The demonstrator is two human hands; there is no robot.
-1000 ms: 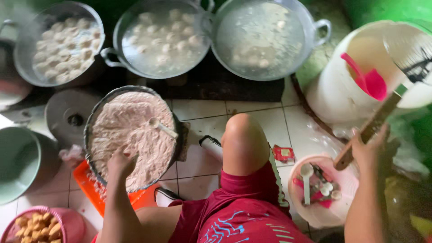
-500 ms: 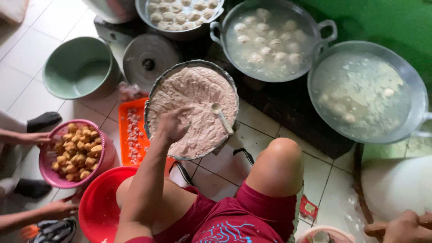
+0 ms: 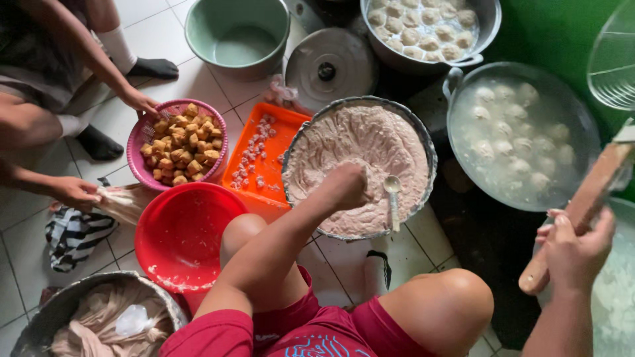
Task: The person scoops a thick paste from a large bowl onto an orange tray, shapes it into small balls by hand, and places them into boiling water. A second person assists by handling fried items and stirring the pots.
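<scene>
My left hand (image 3: 344,186) is dug into pale pinkish paste in a big metal bowl (image 3: 423,142), fingers closed in the paste. A metal spoon (image 3: 393,198) lies in the paste just right of it. My right hand (image 3: 575,248) grips a wooden handle (image 3: 582,211) that slants up to a wire skimmer (image 3: 612,59) at the right edge. Between them sits a wide pan (image 3: 456,119) of cloudy water with pale balls floating in it. My bent knees in red shorts (image 3: 311,330) fill the bottom.
Another person's hands (image 3: 140,100) reach a pink basket (image 3: 140,165) of fried tofu cubes. Nearby: an orange tray (image 3: 284,135), a red basin (image 3: 182,235), a green bucket (image 3: 198,26), a pot lid (image 3: 331,66), another pot (image 3: 486,16) of balls, a cloth-filled basin (image 3: 59,311).
The view has swung left, bringing the other person, the tofu basket and the red basin into sight. My left hand stays in the paste; my right hand has lifted back into view with the wooden handle.
</scene>
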